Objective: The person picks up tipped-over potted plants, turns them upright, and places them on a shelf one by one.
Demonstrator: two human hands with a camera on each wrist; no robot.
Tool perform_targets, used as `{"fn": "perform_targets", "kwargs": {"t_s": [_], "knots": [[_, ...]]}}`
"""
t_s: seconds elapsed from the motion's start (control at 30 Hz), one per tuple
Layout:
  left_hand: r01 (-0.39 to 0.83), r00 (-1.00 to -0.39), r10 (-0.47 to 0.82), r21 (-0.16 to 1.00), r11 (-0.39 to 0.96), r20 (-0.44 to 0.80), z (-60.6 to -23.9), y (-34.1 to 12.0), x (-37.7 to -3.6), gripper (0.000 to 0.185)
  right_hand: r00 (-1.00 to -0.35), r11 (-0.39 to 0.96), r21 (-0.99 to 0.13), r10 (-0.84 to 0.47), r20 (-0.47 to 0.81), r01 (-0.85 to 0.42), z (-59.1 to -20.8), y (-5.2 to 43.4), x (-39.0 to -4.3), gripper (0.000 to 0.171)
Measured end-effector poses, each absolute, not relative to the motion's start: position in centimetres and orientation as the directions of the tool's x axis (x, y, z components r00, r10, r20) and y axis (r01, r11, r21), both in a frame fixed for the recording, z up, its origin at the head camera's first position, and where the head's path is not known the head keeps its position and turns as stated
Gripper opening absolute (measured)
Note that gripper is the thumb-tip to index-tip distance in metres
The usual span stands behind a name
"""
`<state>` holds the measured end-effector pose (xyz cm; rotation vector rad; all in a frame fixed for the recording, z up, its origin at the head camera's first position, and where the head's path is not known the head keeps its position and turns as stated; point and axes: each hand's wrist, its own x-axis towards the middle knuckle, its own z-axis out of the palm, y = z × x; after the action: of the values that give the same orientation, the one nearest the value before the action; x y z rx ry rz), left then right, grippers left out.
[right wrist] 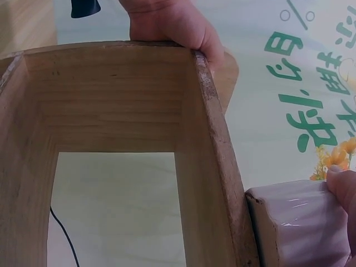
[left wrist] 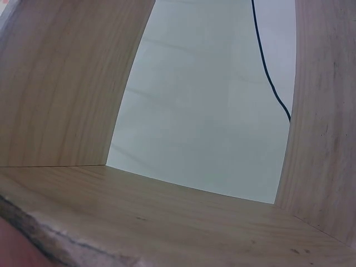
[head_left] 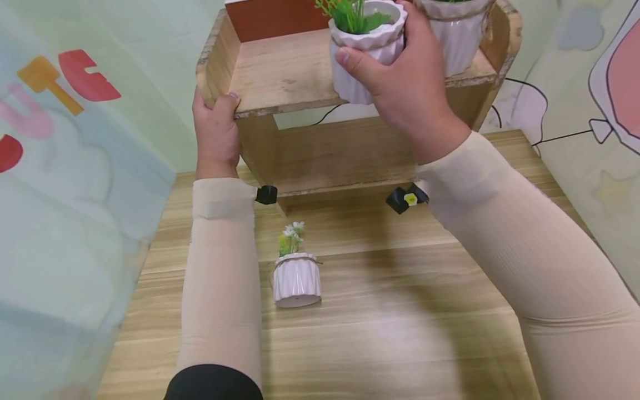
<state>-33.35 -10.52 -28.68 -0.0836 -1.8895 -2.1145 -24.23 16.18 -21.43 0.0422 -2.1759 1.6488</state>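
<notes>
My left hand (head_left: 218, 133) grips the wooden shelf (head_left: 285, 69) at its upper left corner, with the thumb over the top board's front edge. With my right hand (head_left: 420, 89) I hold a white ribbed flowerpot (head_left: 352, 78) with green leaves and yellow flowers, the thumb on its near side. The pot overlaps the top board's front edge in the head view; in the right wrist view its base is right at that edge. A second white flowerpot (head_left: 457, 39) stands at the right end of the top board, partly behind my right hand.
Below the shelf, a smaller-looking white flowerpot (head_left: 297, 280) with white flowers lies tipped on the wood-grain table (head_left: 375, 333), its base towards me. A reddish-brown panel (head_left: 280, 19) is at the back of the top board. Printed backdrops (head_left: 75, 194) rise at both sides.
</notes>
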Motion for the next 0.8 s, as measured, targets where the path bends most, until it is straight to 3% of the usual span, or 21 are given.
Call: {"fn": "perform_targets", "kwargs": {"t_s": [0.8], "knots": [[0.226, -0.961, -0.189, 0.968, -0.11, 0.203, -28.57, -10.52, -33.35, 0.065, -0.916, 0.344, -0.907, 0.225, 0.332, -0.244, -21.46, 15.93, -25.18, 0.08]]}}
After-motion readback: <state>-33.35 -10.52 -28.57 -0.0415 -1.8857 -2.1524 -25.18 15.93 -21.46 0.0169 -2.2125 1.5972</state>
